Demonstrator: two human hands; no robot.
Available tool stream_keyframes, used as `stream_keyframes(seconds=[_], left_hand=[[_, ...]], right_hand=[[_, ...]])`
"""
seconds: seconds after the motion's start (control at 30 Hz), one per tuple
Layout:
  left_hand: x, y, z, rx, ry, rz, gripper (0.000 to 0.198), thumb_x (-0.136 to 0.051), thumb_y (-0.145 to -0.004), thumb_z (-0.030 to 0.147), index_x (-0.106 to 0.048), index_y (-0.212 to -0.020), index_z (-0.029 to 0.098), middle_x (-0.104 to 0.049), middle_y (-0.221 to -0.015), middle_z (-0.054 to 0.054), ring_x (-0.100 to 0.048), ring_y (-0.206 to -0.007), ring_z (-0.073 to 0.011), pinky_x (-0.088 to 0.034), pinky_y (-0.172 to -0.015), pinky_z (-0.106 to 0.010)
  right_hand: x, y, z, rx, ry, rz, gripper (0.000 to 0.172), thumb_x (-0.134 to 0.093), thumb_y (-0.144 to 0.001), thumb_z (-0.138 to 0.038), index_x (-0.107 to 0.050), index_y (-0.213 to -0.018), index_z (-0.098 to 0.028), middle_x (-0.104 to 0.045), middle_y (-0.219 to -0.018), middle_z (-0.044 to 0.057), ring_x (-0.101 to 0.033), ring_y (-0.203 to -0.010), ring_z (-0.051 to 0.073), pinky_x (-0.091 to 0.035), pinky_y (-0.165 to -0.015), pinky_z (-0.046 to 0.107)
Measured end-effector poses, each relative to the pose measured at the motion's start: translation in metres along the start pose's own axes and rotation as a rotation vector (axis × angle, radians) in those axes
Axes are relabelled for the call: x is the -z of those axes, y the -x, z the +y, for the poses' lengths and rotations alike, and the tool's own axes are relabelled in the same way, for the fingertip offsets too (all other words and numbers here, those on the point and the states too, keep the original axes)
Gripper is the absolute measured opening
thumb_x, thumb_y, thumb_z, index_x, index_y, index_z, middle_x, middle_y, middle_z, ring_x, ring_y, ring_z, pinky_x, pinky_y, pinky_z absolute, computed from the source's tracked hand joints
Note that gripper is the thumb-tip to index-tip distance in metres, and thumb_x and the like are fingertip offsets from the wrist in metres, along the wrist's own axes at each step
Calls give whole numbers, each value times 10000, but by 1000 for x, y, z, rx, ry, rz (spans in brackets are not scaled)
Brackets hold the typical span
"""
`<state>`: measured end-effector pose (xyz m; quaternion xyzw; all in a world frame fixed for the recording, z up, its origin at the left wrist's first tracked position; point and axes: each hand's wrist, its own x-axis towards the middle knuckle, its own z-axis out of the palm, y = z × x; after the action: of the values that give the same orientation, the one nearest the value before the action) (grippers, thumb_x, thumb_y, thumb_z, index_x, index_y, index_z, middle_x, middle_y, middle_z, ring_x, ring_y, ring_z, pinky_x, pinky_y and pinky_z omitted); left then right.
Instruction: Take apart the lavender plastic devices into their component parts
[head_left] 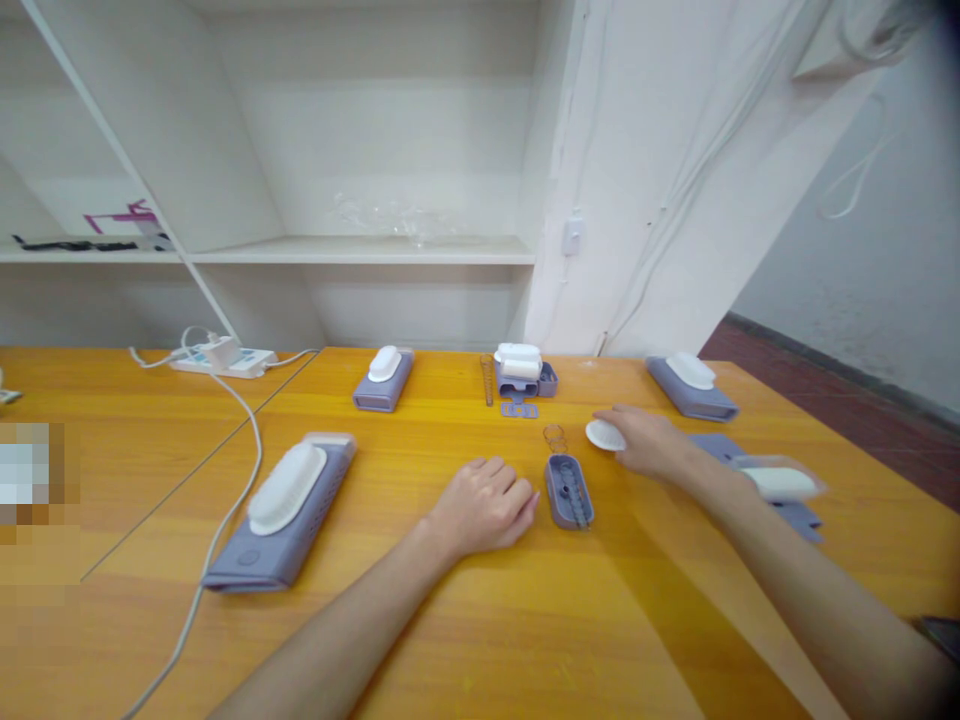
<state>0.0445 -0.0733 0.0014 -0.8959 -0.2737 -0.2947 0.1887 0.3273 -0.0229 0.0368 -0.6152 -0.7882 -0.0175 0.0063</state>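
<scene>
Flanking the purple tray point(553, 492), the right hand point(643, 437) holds a white cover point(604, 436), likely light, stiff, best rim-gripped; the left hand point(484, 505) curls, contents hidden.

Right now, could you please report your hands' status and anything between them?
Right hand holding white oval piece. Left hand loosely curled, holding nothing visible. Purple tray, coil springs inside, between hands.

Spring point(576, 494) in tray point(556, 512), another spring point(555, 436) behind
</scene>
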Motion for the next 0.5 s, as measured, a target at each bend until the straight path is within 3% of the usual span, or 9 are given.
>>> stream_keyframes(seconds=[0.2, 0.5], left_hand=[[-2, 1, 0, -2, 4, -11, 261, -442, -890, 283, -521, -662, 183, -552, -605, -12, -507, -598, -141, -331, -530, -286], [-1, 1, 0, 3, 9, -6, 260, -441, -890, 282, -520, -663, 182, -551, -604, -13, -506, -598, -139, -328, -534, -289]], right_hand=[[25, 19, 35, -14, -5, 113, 515, -494, -674, -50, -601, -1167, -152, -618, -1173, 134, -561, -1094, 293, -417, -909, 364], [28, 30, 89, -237, 80, 64, 532, -482, -640, -100, -660, -1096, -307, -657, -1118, 100, -584, -1047, 327, -403, -771, 443]])
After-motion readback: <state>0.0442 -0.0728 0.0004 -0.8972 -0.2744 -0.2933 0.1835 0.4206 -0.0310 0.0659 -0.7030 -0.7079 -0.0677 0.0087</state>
